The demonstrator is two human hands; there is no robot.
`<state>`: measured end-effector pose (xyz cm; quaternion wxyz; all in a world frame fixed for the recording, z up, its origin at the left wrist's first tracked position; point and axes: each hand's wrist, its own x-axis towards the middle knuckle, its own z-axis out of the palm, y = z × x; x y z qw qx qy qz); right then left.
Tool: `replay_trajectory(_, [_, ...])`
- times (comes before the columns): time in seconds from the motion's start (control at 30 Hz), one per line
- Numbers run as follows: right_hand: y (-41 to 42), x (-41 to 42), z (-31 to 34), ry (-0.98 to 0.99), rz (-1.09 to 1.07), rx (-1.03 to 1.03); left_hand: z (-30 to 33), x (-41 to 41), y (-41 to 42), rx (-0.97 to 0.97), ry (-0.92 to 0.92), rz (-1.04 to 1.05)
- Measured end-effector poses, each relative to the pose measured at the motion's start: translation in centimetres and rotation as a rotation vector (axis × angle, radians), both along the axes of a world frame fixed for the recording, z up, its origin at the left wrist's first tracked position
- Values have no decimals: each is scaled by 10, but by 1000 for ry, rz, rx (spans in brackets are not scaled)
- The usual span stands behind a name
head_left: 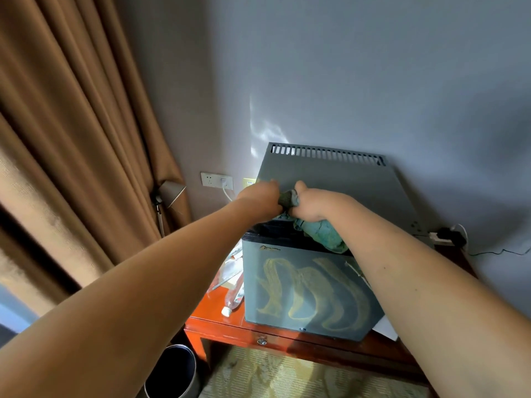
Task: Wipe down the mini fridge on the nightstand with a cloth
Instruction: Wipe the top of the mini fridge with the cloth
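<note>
My left hand (pixel 260 198) and right hand (pixel 309 203) both grip the green cloth (pixel 319 231) over the fridge (pixel 310 288) standing on the desk (pixel 230 326).

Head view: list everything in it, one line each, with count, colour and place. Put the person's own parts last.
fridge: one, grey with yellowish smears on its front, on the nightstand
cloth: one, green, over the fridge's top front edge, held by both hands
nightstand: one, red-brown, against the wall
bottle: one, clear with white cap, lying on the nightstand left of the fridge
curtain: one, brown, left
lamp: one, grey, beside the curtain
socket: one, white, on the wall, white plug in it
bin: one, dark, on the floor, bottom left
wall: grey, behind
left hand: grips the cloth
right hand: grips the cloth
</note>
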<state>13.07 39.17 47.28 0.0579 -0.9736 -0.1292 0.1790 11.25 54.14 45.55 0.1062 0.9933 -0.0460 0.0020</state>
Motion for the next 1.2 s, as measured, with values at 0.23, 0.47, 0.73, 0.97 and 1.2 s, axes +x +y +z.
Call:
replay_trajectory(0.23, [21, -20, 2, -14, 1, -25, -6, -20, 17, 27, -60, 25])
replay_trajectory(0.47, [55, -14, 0, 6, 46, -15, -19, -19, 56, -44, -87, 76])
replay_trajectory(0.73, [61, 6, 2, 43, 77, -17, -18, -3, 65, -70, -59, 100])
replay_trajectory(0.97, [64, 31, 3, 56, 85, -46, -14, 18, 64, -69, -26, 116])
replay_trajectory(1.2, [64, 60, 3, 55, 99, -53, -13, 48, 63, -88, 12, 155])
